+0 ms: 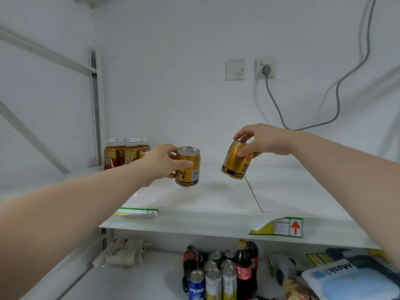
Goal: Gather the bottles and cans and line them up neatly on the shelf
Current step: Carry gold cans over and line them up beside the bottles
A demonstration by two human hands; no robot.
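Note:
My left hand [161, 163] grips a short gold energy-drink can [187, 169] by its side, upright, just above the white upper shelf [216, 202]. My right hand [259, 140] pinches a second gold can [236, 162] by its top rim; that can hangs tilted above the shelf's middle. Several brown tea bottles [125, 153] with white caps stand grouped at the shelf's back left corner, partly hidden behind my left wrist. On the lower shelf [129, 278] stand several cans, among them a blue Pepsi can [196, 284], and dark cola bottles [244, 267].
A grey cable [337, 92] runs from a wall socket [266, 69] behind the shelf. Green price-tag holders [281, 227] sit on the upper shelf's front edge. A mask pack [355, 280], boxes and a crumpled bag [125, 252] lie on the lower shelf. A metal upright [95, 109] bounds the left.

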